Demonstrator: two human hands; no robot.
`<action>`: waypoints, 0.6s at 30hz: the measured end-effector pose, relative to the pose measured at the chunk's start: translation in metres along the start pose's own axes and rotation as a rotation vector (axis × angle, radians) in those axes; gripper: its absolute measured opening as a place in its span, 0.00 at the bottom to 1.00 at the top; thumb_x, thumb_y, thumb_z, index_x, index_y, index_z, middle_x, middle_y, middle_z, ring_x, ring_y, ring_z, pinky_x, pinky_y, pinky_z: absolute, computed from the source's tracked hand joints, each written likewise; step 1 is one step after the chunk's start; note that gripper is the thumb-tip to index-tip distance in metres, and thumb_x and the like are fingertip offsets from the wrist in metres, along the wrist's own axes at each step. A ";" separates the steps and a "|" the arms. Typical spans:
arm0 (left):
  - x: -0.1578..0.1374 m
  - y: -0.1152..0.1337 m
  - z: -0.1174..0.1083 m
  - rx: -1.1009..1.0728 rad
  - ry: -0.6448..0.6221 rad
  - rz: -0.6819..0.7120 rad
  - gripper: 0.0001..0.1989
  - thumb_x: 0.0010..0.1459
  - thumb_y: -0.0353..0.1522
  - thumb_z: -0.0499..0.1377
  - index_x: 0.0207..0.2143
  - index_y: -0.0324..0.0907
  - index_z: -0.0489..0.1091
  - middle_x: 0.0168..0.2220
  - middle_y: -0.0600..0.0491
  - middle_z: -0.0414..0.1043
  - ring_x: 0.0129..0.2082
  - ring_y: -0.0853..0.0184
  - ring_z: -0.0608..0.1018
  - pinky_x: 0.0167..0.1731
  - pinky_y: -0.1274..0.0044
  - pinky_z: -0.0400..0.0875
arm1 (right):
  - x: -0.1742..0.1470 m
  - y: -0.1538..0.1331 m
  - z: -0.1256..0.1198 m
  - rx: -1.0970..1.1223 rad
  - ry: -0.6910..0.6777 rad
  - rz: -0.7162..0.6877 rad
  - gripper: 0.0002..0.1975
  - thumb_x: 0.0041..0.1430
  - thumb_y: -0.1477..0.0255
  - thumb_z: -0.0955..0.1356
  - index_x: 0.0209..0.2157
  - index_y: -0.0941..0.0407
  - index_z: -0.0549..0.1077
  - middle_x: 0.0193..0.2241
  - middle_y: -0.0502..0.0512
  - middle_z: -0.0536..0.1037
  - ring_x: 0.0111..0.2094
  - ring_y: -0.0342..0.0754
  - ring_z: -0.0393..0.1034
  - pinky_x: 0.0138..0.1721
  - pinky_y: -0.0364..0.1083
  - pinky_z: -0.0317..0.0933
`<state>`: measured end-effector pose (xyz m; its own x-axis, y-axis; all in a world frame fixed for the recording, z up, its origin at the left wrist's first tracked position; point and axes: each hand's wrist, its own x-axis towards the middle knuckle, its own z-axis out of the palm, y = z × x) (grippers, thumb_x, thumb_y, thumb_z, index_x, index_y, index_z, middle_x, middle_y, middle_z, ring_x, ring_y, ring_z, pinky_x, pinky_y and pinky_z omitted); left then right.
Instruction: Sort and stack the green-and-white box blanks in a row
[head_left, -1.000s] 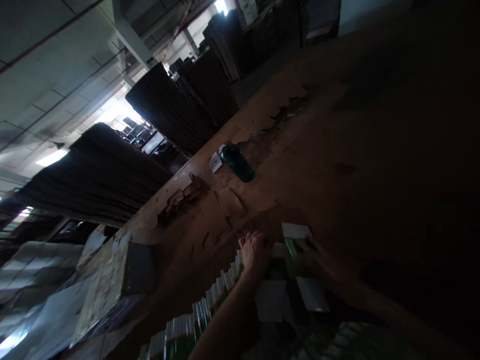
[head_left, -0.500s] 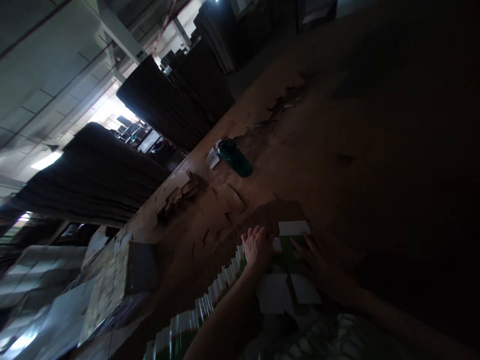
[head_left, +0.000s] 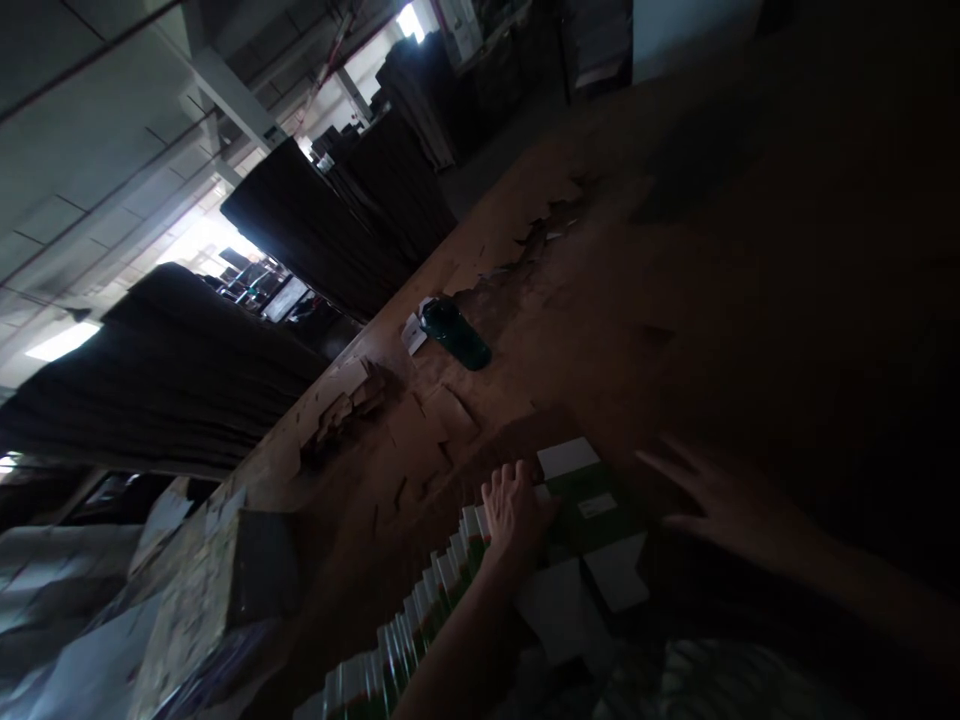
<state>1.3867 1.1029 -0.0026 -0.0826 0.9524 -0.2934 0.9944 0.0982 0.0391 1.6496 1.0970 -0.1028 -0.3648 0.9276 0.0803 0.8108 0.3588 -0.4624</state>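
A green-and-white carton (head_left: 615, 515), with a small pale label on its green panel and white flaps spread at both ends, lies in front of me. My left hand (head_left: 517, 510) is closed over its left edge, fingers bent and thumb against the green side. From under that hand a row of upright green-and-white cartons (head_left: 427, 605) runs down to the lower left. My right hand (head_left: 712, 495) is off to the carton's right, open, fingers apart and holding nothing. Deep shadow hides much of its wrist side.
A dark green bottle (head_left: 456, 332) lies on the brown table (head_left: 592, 330). Beyond it are torn cardboard edges (head_left: 551, 225), and a stack of cardboard pieces (head_left: 345, 405) lies near the far edge. A worn box (head_left: 225, 590) stands at left.
My right hand has lifted off the carton and moved right, baring the pale label. My left hand stays at the carton's left edge. The view has shifted slightly.
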 end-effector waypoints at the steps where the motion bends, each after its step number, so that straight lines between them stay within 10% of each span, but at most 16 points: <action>1: -0.001 0.002 0.002 -0.016 0.006 0.001 0.19 0.55 0.43 0.61 0.47 0.48 0.68 0.49 0.48 0.70 0.52 0.54 0.68 0.49 0.63 0.61 | -0.006 0.019 -0.009 -0.082 0.024 0.004 0.32 0.51 0.60 0.67 0.58 0.53 0.70 0.63 0.69 0.64 0.62 0.70 0.57 0.57 0.67 0.57; 6: -0.003 0.002 0.010 -0.150 0.017 0.054 0.28 0.56 0.37 0.60 0.60 0.53 0.60 0.60 0.51 0.63 0.61 0.55 0.61 0.58 0.61 0.55 | -0.007 0.030 -0.060 -0.023 -0.108 0.133 0.29 0.49 0.67 0.63 0.54 0.55 0.75 0.55 0.67 0.74 0.54 0.66 0.70 0.49 0.61 0.66; 11: 0.000 -0.004 -0.020 -0.329 0.055 -0.007 0.20 0.65 0.38 0.49 0.60 0.53 0.59 0.60 0.53 0.64 0.60 0.62 0.63 0.59 0.66 0.55 | 0.031 -0.096 -0.098 0.522 -0.265 0.064 0.22 0.59 0.56 0.60 0.41 0.53 0.78 0.41 0.58 0.82 0.44 0.57 0.76 0.46 0.52 0.68; 13: 0.000 -0.006 -0.031 -0.261 0.101 0.008 0.16 0.67 0.39 0.47 0.53 0.51 0.65 0.56 0.53 0.67 0.59 0.61 0.63 0.61 0.62 0.50 | 0.034 -0.128 -0.091 0.705 -0.534 0.043 0.24 0.60 0.53 0.58 0.30 0.54 0.77 0.30 0.56 0.82 0.33 0.53 0.77 0.35 0.48 0.70; 15: 0.000 -0.007 -0.033 -0.138 0.096 0.033 0.14 0.65 0.41 0.51 0.48 0.48 0.68 0.52 0.50 0.68 0.57 0.57 0.64 0.61 0.59 0.49 | 0.030 -0.123 -0.073 0.749 -0.672 0.058 0.26 0.61 0.52 0.57 0.28 0.54 0.77 0.29 0.56 0.82 0.31 0.52 0.77 0.33 0.48 0.70; 18: 0.000 -0.008 -0.019 -0.038 0.027 0.027 0.13 0.62 0.40 0.55 0.45 0.44 0.70 0.49 0.48 0.69 0.53 0.56 0.67 0.55 0.62 0.58 | 0.015 -0.057 -0.045 0.433 -0.296 0.157 0.26 0.56 0.51 0.60 0.41 0.53 0.78 0.46 0.62 0.80 0.48 0.62 0.74 0.49 0.59 0.67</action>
<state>1.3772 1.1079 0.0154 -0.0580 0.9623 -0.2658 0.9931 0.0828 0.0830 1.6182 1.0946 -0.0354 -0.4187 0.8753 -0.2421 0.6258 0.0849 -0.7753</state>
